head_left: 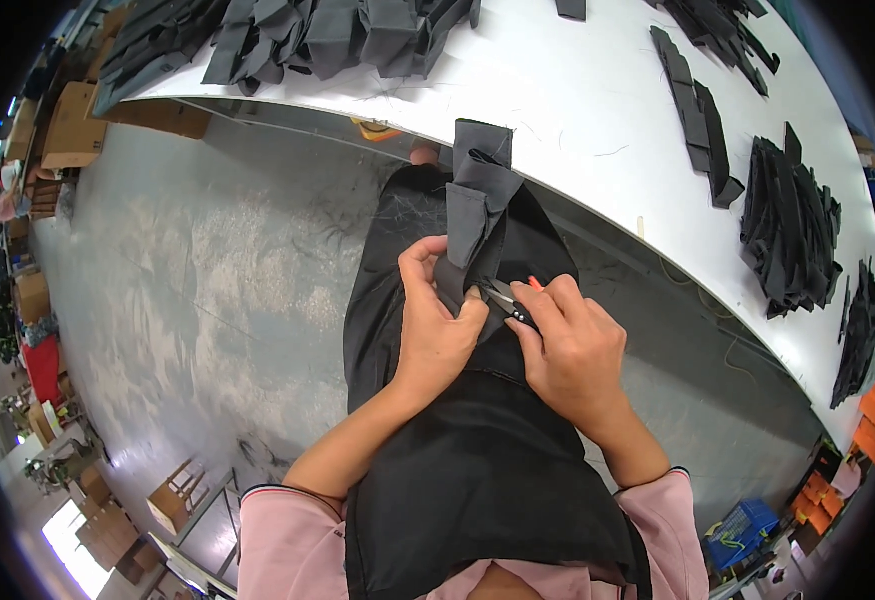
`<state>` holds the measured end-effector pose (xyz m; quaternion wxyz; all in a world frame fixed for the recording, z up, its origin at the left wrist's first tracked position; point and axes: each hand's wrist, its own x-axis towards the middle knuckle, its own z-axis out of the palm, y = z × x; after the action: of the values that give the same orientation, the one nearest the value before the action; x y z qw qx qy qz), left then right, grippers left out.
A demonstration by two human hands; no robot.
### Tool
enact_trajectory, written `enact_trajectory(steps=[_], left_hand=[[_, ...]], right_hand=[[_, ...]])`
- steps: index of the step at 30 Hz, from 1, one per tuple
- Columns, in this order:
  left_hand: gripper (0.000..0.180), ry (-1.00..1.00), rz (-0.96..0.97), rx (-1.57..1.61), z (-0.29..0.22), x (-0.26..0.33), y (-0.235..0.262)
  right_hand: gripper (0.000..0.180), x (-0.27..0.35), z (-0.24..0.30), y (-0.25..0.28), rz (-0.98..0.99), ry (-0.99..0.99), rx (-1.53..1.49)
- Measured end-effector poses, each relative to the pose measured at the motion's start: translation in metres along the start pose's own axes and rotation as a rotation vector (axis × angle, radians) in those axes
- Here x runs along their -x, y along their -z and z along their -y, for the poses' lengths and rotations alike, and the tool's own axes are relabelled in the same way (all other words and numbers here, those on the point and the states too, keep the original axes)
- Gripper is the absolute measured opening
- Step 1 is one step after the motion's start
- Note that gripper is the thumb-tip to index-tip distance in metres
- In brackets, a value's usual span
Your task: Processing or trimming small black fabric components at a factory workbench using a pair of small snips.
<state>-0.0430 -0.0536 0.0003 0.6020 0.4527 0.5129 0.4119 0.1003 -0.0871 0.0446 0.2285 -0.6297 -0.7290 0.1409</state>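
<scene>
Over my lap, my left hand (435,325) pinches a dark grey sewn fabric strip (478,200) between thumb and fingers. The strip is folded over itself, and its far end rests on the edge of the white table. My right hand (575,340) is closed around a small pair of thread snips (517,312) with black and orange parts. The metal blades point left and meet the strip's edge beside my left thumb. Whether the blade tips are apart or together is too small to tell.
On the white table (577,110) lie piles of dark fabric strips (332,35), with another bundle (789,225) at the right and two loose strips (695,115) near it. Thread scraps dot the tabletop and my black apron (487,470). A blue crate (742,532) stands on the floor at lower right.
</scene>
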Motion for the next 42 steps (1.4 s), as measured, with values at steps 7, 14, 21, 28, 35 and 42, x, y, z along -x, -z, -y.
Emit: enact_trajectory(steps=[7,14,21,28,35,42], left_hand=[[0.053,-0.001,-0.013,-0.051,0.004,0.0,0.0],[0.055,0.04,-0.003,0.027,0.001,-0.002,0.0],[0.048,0.221,0.014,0.281,-0.002,-0.005,0.001],[0.045,0.359,0.231,0.618,0.0,-0.021,0.025],[0.048,0.293,0.259,0.625,0.0,-0.032,0.03],[0.045,0.307,0.231,0.757,0.001,-0.034,0.03]], right_hand=[[0.025,0.0,0.001,-0.004,-0.036,0.077,0.08],[0.02,-0.002,-0.013,-0.006,-0.002,-0.277,-0.495],[0.022,-0.001,-0.015,-0.019,-0.079,-0.204,-0.531],[0.025,-0.02,-0.004,-0.05,-0.177,-0.414,-1.129],[0.028,0.024,0.005,-0.057,-0.126,-0.33,-0.852],[0.03,0.022,0.009,-0.04,-0.131,-0.138,-0.522]])
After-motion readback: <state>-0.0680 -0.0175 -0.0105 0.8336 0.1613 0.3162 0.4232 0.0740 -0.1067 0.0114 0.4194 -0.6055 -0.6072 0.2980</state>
